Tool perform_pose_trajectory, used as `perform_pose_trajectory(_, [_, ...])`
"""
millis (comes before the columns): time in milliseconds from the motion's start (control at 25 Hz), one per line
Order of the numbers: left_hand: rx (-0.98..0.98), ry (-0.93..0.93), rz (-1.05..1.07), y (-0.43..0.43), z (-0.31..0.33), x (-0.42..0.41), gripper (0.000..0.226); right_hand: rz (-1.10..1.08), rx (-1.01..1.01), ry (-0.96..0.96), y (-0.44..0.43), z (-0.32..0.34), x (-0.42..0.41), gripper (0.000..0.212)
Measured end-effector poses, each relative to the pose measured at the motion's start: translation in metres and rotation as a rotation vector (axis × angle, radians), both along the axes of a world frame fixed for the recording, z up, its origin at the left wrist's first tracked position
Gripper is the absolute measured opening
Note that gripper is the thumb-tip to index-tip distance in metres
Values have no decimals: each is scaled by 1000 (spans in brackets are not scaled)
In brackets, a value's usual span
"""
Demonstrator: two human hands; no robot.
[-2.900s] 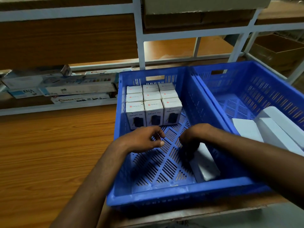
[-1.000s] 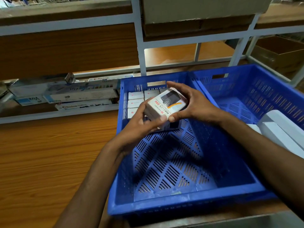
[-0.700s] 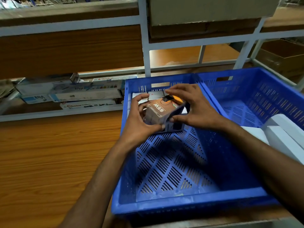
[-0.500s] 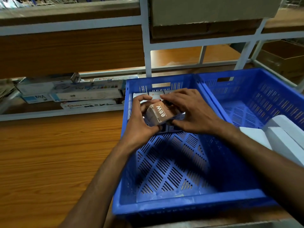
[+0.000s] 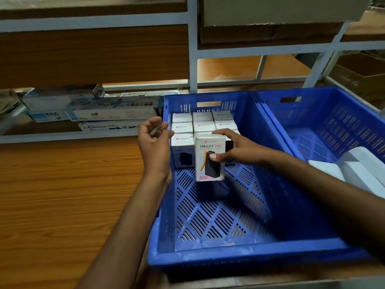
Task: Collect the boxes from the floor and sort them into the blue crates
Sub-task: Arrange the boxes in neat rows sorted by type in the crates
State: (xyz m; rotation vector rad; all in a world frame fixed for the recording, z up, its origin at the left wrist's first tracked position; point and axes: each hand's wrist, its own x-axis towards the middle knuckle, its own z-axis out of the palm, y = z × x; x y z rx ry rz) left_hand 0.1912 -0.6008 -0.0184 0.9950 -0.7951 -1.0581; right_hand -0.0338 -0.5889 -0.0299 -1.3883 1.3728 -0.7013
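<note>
Holding the box (image 5: 210, 157) alone now, the right hand (image 5: 235, 150) is standing it in the crate (image 5: 245, 256); the left hand (image 5: 155, 142) has let go, loosely curled.

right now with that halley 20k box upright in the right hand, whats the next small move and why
Probably lower the HALLEY 20K box onto the floor of the left blue crate, snug against the front of the packed boxes. The right hand pinches it upright and front-facing like them, apparently just above the slatted floor. The left hand has let go, beside the crate wall.
</note>
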Motion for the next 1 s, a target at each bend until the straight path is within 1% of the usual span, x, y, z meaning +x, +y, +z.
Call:
perform_pose_trajectory(120, [-6, -17, -25, 1, 0, -2, 31, 118, -25, 116, -6, -17, 24, 67])
perform_pose_trajectory(200, [-3, -12, -31, 2, 2, -3, 30, 154, -37, 161, -16, -28, 38, 66])
perform_pose_trajectory(280, [-4, -13, -24, 2, 4, -2, 30, 155, -105, 235, -24, -32, 50, 66])
perform_pose_trajectory(320, [-4, -16, -21, 2, 4, -2, 31, 149, -169, 310, -26, -34, 55, 68])
perform_pose_trajectory(400, [-2, -10, -24, 3, 5, -2, 32, 99, -304, 471, -25, -46, 62, 76])
perform_pose_trajectory(440, [-3, -1, -27, 4, 5, -3, 31, 43, -335, 489, -21, -53, 66, 81])
perform_pose_trajectory(480, [-3, 5, -28, 5, 6, -3, 30, -43, -348, 452, -16, -60, 69, 84])
perform_pose_trajectory(520, [-2, 7, -27, 5, 6, -3, 28, -148, -358, 412, -11, -67, 71, 82])
perform_pose_trajectory(560, [-2, 3, -26, 6, 7, -3, 27, -247, -347, 401, -9, -72, 73, 73])
perform_pose_trajectory(600, [-3, -3, -26, 6, 7, -2, 26, -294, -298, 456, -9, -77, 75, 61])
perform_pose_trajectory(640, [-3, -11, -28, 6, 7, -2, 26, -269, -211, 545, -9, -79, 76, 50])
perform_pose_trajectory(680, [-1, -16, -32, 5, 7, -2, 27, -195, -109, 615, -9, -82, 80, 46])
perform_pose_trajectory(720, [0, -19, -38, 5, 7, -3, 27, -126, -30, 641, -9, -85, 84, 49])
perform_pose_trajectory(760, [1, -20, -43, 5, 7, -3, 28, -92, 4, 621, -9, -89, 88, 52])
perform_pose_trajectory(840, [1, -25, -47, 5, 7, -3, 29, -111, -3, 558, -11, -96, 95, 57])
perform_pose_trajectory(920, [-1, -32, -43, 5, 7, -2, 27, -105, -33, 542, -10, -101, 97, 57])
perform_pose_trajectory(960, [-1, -36, -43, 5, 6, -2, 26, -79, -42, 554, -8, -101, 96, 55])
perform_pose_trajectory(1000, [-1, -38, -46, 4, 5, -2, 26, -38, -50, 566, -6, -99, 95, 48])
